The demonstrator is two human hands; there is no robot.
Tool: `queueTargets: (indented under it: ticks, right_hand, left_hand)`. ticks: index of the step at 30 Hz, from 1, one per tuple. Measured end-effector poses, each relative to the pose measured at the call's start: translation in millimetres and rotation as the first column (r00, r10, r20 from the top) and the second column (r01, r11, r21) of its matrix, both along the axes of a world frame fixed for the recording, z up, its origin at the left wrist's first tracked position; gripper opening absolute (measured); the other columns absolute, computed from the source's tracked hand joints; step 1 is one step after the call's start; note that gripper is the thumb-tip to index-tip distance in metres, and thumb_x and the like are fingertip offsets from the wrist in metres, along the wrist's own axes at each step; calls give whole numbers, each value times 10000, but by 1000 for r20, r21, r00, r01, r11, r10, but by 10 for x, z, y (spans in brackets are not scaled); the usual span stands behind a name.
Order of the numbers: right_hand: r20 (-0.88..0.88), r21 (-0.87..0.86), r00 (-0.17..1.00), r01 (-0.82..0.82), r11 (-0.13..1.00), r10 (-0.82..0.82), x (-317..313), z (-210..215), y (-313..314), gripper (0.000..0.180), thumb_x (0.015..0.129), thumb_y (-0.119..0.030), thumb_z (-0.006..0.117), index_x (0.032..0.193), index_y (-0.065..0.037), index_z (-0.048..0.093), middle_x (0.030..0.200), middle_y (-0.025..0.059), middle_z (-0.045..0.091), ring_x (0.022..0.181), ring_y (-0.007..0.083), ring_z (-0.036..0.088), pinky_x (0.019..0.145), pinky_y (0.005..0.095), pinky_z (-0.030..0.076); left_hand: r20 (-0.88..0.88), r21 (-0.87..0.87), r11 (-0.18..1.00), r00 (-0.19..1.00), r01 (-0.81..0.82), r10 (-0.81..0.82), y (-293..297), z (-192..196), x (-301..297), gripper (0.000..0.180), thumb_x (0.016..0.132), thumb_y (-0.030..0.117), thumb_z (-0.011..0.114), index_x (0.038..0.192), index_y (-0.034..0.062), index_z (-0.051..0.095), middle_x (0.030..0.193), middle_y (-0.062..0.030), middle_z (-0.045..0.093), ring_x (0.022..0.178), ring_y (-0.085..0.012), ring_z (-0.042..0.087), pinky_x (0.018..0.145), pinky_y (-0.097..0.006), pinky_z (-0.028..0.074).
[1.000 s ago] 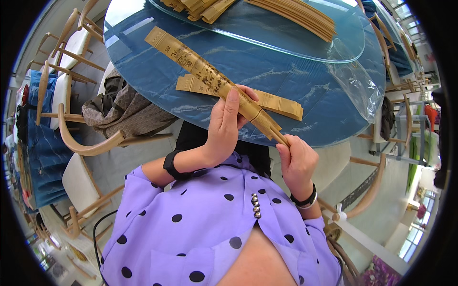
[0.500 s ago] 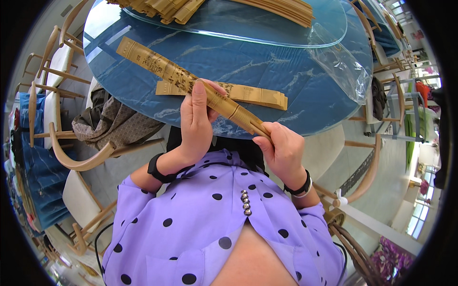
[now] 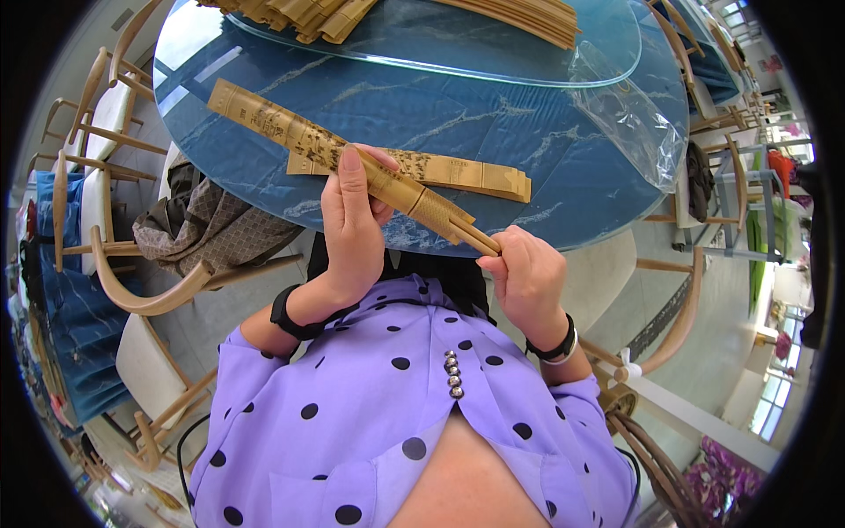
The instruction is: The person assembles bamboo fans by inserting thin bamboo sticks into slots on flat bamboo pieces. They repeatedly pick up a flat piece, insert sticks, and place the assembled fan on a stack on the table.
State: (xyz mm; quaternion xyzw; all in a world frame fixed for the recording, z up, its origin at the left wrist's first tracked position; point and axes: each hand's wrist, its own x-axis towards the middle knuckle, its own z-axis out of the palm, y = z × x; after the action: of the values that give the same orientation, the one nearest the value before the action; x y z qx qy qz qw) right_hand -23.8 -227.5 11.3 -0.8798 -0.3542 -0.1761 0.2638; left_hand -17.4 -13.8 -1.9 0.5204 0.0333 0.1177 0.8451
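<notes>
A long gold-brown paper chopstick sleeve (image 3: 273, 123) with dark print slants above the table's near edge. My left hand (image 3: 354, 220) is closed around its middle, thumb on top. From the sleeve's lower right end stick out wooden chopsticks (image 3: 476, 236), their ends pinched in the fingers of my right hand (image 3: 533, 268). Behind my left hand, another gold sleeve (image 3: 466, 174) lies on the blue tabletop, partly hidden by the held one; whether it is one or more stacked is hard to tell.
On the glass turntable (image 3: 422, 69) rest a pile of gold sleeves (image 3: 304, 22) and a fanned stack (image 3: 519, 19). A clear plastic bag (image 3: 629, 123) lies at the table's right. Wooden chairs (image 3: 145, 295) stand around, one with a patterned brown cloth item (image 3: 211, 229) on it.
The chopsticks now stick farther out of the sleeve's end. My left hand and the sleeve have shifted left and slightly down; my right hand has moved slightly right.
</notes>
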Motion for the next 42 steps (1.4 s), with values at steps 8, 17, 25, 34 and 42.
queueTargets:
  ticks: [8,17,25,34,42]
  right_hand:
    - [25,-8,999,-33,999,33,36,22,28,325,890,-285,766,893,-42,552,726,82,530,607,261,565,519,358,444]
    - [-48,40,999,-10,999,12,24,27,18,283,992,-253,665,858,-30,556,707,90,527,578,278,544,504,373,432]
    - [-53,36,998,-18,999,20,-38,-18,4,309,1012,-270,639,846,-28,544,722,96,542,582,289,549,506,384,434]
    - [-4,-5,1000,-16,1000,16,-15,-14,44,298,974,-269,683,865,-33,537,742,106,548,601,305,558,522,390,447]
    - [-19,4,1000,-23,1000,23,-27,-10,38,324,961,-272,698,846,-29,517,734,115,542,601,313,552,520,397,446]
  left_hand:
    - [-67,65,998,998,9,-4,-72,33,-22,458,1143,412,323,1006,68,594,655,86,330,572,-13,257,517,-216,212]
    - [-22,-16,1000,1000,3,-3,52,28,28,439,1144,379,340,1043,58,623,708,72,397,588,-14,277,518,-205,230]
    - [8,22,999,999,-35,35,122,26,80,398,1139,372,375,1006,77,606,724,68,430,578,-6,296,508,-199,247]
    - [-52,2,1000,999,-8,8,36,56,36,401,1138,386,363,1028,77,593,735,64,440,596,-5,300,514,-197,241]
    - [-51,22,997,996,-76,77,82,55,78,409,1141,384,345,1032,72,586,741,65,433,587,-3,302,510,-193,250]
